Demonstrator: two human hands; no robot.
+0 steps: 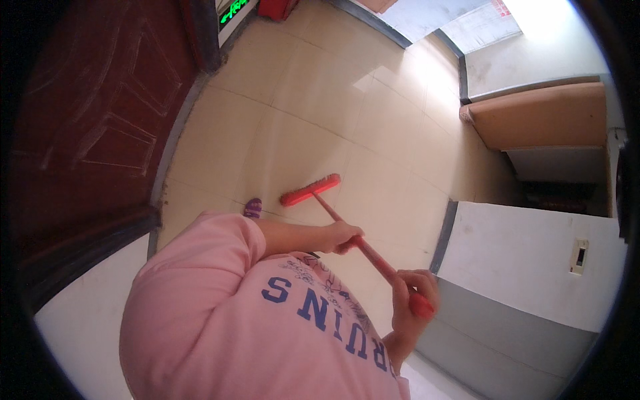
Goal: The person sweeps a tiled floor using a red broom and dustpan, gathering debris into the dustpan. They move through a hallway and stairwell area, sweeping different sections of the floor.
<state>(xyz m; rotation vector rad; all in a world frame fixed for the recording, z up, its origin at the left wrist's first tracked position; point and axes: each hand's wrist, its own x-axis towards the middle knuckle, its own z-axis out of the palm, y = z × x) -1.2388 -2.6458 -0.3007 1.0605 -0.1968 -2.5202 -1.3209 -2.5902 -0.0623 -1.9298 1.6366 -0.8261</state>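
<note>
A red broom [310, 190] with a straight, narrow head lies with its bristles on the beige tiled floor [310, 135]. Its red handle slants from the head down to the right across the front of my pink shirt. My left hand [345, 237] is closed around the middle of the handle. Near the rounded top end, my right hand [415, 300] grips it, with the red knob showing beside the fingers. A foot in a purple patterned shoe [253, 207] shows left of the broom head.
A dark red door [100, 115] stands at the left, with a lit green exit sign [232, 12] beyond it. At the right are a white wall [525, 245] with a switch [580, 256], and a stairwell opening beneath a brown panel [540, 115]. A red object [276, 9] stands at the top edge.
</note>
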